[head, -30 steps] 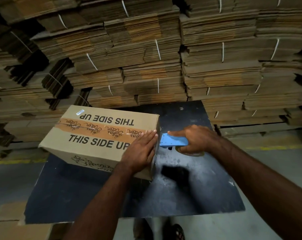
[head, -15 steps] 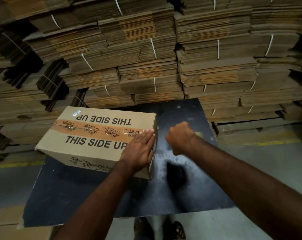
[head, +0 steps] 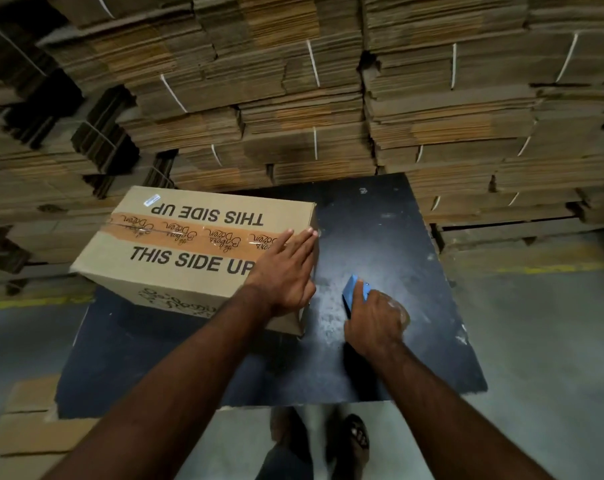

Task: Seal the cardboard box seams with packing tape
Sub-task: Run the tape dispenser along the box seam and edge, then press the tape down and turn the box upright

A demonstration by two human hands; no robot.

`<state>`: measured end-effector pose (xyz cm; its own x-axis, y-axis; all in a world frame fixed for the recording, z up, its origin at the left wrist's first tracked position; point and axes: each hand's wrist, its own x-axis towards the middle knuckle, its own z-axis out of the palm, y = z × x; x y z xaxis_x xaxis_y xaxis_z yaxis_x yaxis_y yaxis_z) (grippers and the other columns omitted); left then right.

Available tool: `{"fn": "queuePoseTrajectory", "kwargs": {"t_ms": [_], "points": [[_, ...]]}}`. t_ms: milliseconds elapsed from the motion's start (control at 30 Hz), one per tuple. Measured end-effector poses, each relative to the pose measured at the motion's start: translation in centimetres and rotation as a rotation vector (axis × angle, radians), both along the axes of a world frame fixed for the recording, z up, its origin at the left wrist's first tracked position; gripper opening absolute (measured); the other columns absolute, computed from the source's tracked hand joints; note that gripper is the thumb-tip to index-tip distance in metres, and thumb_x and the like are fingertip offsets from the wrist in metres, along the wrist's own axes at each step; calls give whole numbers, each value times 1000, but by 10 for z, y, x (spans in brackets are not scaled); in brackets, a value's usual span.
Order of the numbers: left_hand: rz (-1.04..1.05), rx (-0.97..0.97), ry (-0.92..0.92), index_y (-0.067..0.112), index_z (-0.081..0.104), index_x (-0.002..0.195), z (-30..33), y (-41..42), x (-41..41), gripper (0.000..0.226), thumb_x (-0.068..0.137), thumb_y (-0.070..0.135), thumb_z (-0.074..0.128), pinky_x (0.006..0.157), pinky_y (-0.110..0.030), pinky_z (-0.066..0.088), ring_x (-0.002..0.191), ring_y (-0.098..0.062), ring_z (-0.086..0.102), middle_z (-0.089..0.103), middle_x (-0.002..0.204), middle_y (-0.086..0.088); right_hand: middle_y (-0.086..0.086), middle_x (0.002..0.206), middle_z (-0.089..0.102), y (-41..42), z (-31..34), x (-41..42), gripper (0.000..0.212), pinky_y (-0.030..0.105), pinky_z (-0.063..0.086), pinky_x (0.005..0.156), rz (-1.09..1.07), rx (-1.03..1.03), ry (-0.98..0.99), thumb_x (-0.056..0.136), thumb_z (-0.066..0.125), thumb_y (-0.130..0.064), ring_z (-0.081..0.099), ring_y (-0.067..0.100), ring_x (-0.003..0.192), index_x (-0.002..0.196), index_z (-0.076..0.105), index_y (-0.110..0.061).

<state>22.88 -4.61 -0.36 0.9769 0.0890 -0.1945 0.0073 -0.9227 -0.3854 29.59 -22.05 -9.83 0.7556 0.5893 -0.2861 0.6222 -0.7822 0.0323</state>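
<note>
Box: my cardboard box (head: 175,258) sits on the black table (head: 397,237), tape (head: 196,237) along its top.
Left hand (head: 283,275): fingers straight, together, flat on the box's corner.
Right hand (head: 375,322): fingers curled around my blue tape dispenser (head: 354,294), beside the box.

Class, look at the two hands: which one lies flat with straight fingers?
The left hand, pressed flat on the box top; the right hand grips the blue tape dispenser.

head cam, wide-angle, looking fwd and down, close over black table (head: 380,237)
</note>
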Motion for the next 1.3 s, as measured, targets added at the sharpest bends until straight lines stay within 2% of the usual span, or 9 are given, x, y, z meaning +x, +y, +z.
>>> {"fn": "queuePoseTrajectory", "kwargs": {"t_ms": [100, 200, 367, 467, 567, 667, 800, 1000, 1300], "points": [[-24, 54, 43, 6, 9, 156, -2, 0, 5, 73, 99, 52, 11, 123, -49, -3, 154, -29, -5, 4, 166, -17, 24, 156, 30, -3, -17, -12, 78, 43, 43, 107, 3, -63, -18, 103, 46, -23, 40, 33, 137, 156, -7, -1], [-28, 66, 88, 6, 10, 156, -1, 1, 9, 73, 99, 53, 10, 123, -49, -4, 154, -31, -4, 6, 165, -17, 29, 150, 34, -3, -28, -20, 75, 44, 52, 93, -6, -13, 4, 103, 45, -10, 48, 35, 130, 155, -6, 3], [-78, 51, 146, 7, 23, 154, 3, 2, 14, 72, 99, 53, 14, 123, -47, -2, 153, -32, 0, 17, 164, -17, 32, 120, 62, -7, -44, -31, 71, 39, 58, 62, 23, -22, 37, 82, 50, 6, 68, 34, 92, 148, 26, 9], [-135, -28, 117, 10, 46, 145, 3, 5, 12, 67, 100, 51, 18, 124, -46, 3, 153, -29, 8, 36, 158, -13, 24, 136, 55, -9, -42, -21, 63, 40, 55, 89, 26, 26, 15, 95, 41, -3, 61, 32, 115, 154, 20, 3], [-68, -289, -94, 12, 35, 152, -8, 9, -3, 64, 102, 47, 18, 125, -44, 4, 154, -22, 7, 25, 163, -10, 8, 125, 64, 2, 7, -14, 46, 36, 53, 87, -25, 129, 52, 94, 45, -19, 64, 26, 110, 140, 43, -11], [74, -579, -352, 13, 28, 156, -12, 14, -27, 64, 102, 46, 14, 125, -39, 3, 153, -16, 9, 21, 165, -5, 15, 124, 63, 29, 48, -9, 37, 39, 48, 93, -127, 498, 170, 97, 49, -21, 61, 33, 113, 133, 54, -10], [168, -655, -396, 13, 25, 157, -11, 32, -60, 60, 104, 41, 21, 122, -30, -6, 153, -15, 9, 18, 165, -4, 14, 142, 54, 76, 86, -25, 43, 24, 35, 100, -245, 926, 421, 105, 45, -21, 51, 30, 130, 146, 46, -9], [114, -497, -252, 19, 4, 160, -27, 30, -79, 68, 101, 51, -4, 124, -48, -2, 153, -14, -12, -4, 167, 1, 3, 159, 34, 122, 100, -51, 57, 22, 34, 98, -544, 1027, 775, 108, 31, -41, 45, 18, 132, 160, 8, -33], [194, -516, -281, 12, 8, 159, -31, 16, -86, 65, 103, 45, 3, 124, -47, -1, 154, -19, -5, 3, 167, -5, 2, 163, 25, 128, 98, -24, 60, 34, 25, 118, -589, 913, 758, 106, 33, -49, 31, 22, 147, 159, 20, -26]]}}
